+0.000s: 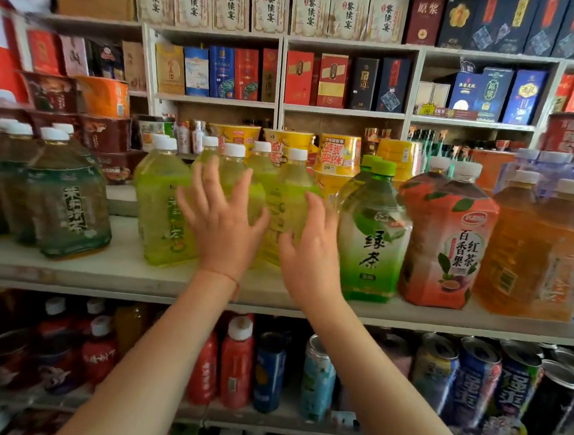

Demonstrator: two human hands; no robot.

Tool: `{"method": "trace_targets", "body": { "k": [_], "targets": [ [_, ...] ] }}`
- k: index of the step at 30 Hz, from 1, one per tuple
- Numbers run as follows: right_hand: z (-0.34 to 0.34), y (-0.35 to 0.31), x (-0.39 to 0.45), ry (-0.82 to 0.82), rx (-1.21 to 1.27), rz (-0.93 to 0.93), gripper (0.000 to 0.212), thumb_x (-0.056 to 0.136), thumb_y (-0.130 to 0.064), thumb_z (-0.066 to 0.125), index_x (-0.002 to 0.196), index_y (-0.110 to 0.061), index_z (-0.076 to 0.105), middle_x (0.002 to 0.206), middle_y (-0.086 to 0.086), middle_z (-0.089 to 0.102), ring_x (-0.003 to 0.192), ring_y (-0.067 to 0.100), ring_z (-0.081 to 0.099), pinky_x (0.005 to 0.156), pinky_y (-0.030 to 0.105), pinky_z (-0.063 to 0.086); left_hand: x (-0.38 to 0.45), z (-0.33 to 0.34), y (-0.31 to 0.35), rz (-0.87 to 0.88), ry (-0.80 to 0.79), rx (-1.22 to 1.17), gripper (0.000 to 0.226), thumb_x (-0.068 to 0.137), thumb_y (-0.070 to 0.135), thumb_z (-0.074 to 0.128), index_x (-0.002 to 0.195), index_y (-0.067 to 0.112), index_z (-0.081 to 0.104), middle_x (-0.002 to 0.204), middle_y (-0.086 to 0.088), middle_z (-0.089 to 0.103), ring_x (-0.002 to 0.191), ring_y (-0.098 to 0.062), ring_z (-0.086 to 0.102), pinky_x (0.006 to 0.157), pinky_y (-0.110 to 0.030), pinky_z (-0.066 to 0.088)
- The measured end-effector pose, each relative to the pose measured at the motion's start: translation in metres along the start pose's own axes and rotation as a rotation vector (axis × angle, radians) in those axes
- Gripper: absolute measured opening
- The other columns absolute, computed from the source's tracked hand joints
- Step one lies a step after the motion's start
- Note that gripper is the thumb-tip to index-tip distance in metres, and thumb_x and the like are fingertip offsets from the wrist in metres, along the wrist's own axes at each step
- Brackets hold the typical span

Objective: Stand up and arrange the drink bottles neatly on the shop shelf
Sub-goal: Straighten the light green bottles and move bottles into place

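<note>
Splayed hands before translucent bottles

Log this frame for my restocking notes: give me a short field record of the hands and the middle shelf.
left hand: open, fingers spread in front of the yellow-green bottles
right hand: open, beside the green tea bottle
grip: none on any bottle
contact: cannot tell
bottles: all upright on the middle shelf
right of green tea: red tea bottle, then orange bottles
far left: dark green bottles

Bottles stand on the shelf (cans below), cups behind.
</note>
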State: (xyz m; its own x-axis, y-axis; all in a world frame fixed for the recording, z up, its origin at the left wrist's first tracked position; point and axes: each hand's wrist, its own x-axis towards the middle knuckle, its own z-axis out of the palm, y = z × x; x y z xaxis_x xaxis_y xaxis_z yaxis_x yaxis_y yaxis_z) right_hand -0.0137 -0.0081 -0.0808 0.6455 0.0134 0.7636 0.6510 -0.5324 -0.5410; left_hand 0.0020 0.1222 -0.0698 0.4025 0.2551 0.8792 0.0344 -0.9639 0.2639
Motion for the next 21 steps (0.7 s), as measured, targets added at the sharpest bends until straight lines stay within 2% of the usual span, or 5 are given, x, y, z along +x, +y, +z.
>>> {"method": "trace_targets", "body": {
  "k": [2,4,8,11,21],
  "targets": [
    [0.015,-0.002,0.015,-0.127,0.040,0.234,0.084,0.096,-0.017,0.065,0.159,-0.006,0.010,0.160,0.021,0.019,0.145,0.037,0.033,0.113,0.044,0.039,0.006,-0.001,-0.011,0.006,-0.180,0.078,0.092,0.078,0.069,0.065,0.156,0.034,0.033,0.159,-0.027,0.029,0.145,-0.047,0.030,0.114,-0.066,0.026],
    [0.024,0.002,0.033,-0.169,0.081,0.382,0.102,0.093,-0.023,0.071,0.161,-0.010,-0.005,0.165,0.017,0.008,0.152,0.032,0.019,0.119,0.042,0.028,0.011,-0.003,-0.016,0.017,-0.222,0.033,0.100,0.074,0.069,0.072,0.158,0.036,0.029,0.155,-0.030,0.032,0.141,-0.048,0.036,0.109,-0.059,0.038],
    [0.031,0.015,0.055,-0.129,0.184,0.542,0.125,0.076,-0.028,0.087,0.161,-0.022,-0.004,0.160,0.010,0.029,0.147,0.028,0.033,0.118,0.042,0.032,0.016,-0.007,-0.023,0.023,-0.182,-0.129,0.095,0.073,0.059,0.080,0.154,0.034,0.038,0.151,-0.028,0.038,0.136,-0.046,0.043,0.100,-0.053,0.049],
    [0.035,0.014,0.055,-0.106,0.162,0.540,0.128,0.072,-0.030,0.088,0.160,-0.028,-0.005,0.153,0.015,0.033,0.141,0.032,0.038,0.114,0.045,0.036,0.018,-0.006,-0.028,0.036,-0.170,-0.172,0.094,0.072,0.056,0.082,0.153,0.035,0.038,0.151,-0.026,0.038,0.137,-0.045,0.042,0.097,-0.053,0.052],
    [0.036,0.015,0.029,-0.218,-0.343,0.295,0.130,0.085,-0.051,0.072,0.148,-0.026,-0.039,0.152,0.032,0.020,0.130,0.048,0.049,0.100,0.050,0.051,0.018,-0.008,-0.032,0.007,-0.198,-0.374,0.091,0.068,0.046,0.082,0.147,0.042,0.037,0.150,-0.012,0.039,0.137,-0.036,0.043,0.099,-0.049,0.051]
  ]
}}
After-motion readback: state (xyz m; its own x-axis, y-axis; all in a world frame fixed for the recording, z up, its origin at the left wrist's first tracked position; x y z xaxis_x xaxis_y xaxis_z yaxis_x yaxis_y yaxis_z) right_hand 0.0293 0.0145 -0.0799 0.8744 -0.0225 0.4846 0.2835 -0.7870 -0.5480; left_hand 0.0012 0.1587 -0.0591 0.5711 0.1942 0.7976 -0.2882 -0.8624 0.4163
